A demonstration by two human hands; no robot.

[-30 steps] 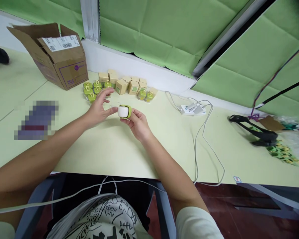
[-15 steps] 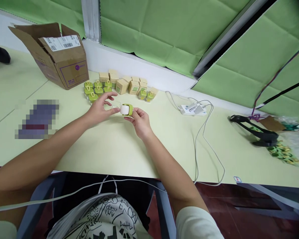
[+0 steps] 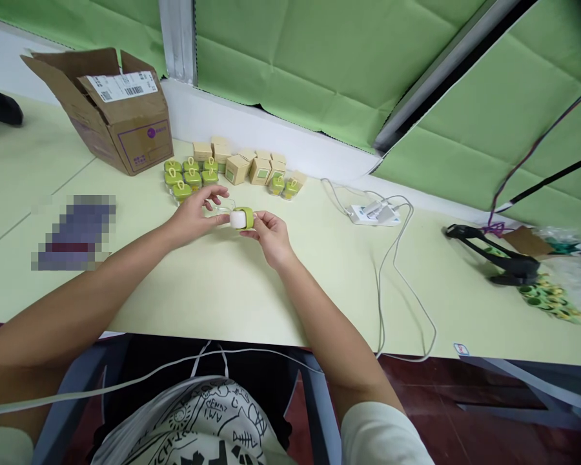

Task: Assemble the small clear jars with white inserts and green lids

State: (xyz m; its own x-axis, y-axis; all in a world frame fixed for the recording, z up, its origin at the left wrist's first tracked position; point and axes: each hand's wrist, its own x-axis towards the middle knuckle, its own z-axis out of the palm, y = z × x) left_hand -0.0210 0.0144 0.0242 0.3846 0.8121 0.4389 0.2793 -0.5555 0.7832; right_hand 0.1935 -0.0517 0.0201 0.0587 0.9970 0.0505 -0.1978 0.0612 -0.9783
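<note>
My right hand (image 3: pixel 274 239) pinches a small green cover (image 3: pixel 248 218) with a rounded white piece (image 3: pixel 237 220) in it, held above the table. The exact kind of this item is too small to make out. My left hand (image 3: pixel 193 216) curls its fingers around a clear plastic case (image 3: pixel 226 205), right beside the white piece. Behind my left hand stand several clear cases with green contents and loops (image 3: pixel 192 177). Two similar green-filled cases (image 3: pixel 283 186) are farther right.
Small tan cartons (image 3: pixel 237 168) line the wall. An open cardboard box (image 3: pixel 135 135) stands at the back left, a blurred purple item (image 3: pixel 77 232) nearer. On the right lie a white power strip (image 3: pixel 375 213) with cables, a black stand-like object (image 3: pixel 503 255) and a bag of green pieces (image 3: pixel 549 297).
My right hand has brought the white piece and green cover slightly left and down, closer to the clear case. The green cover has turned a little. My left hand has hardly moved.
</note>
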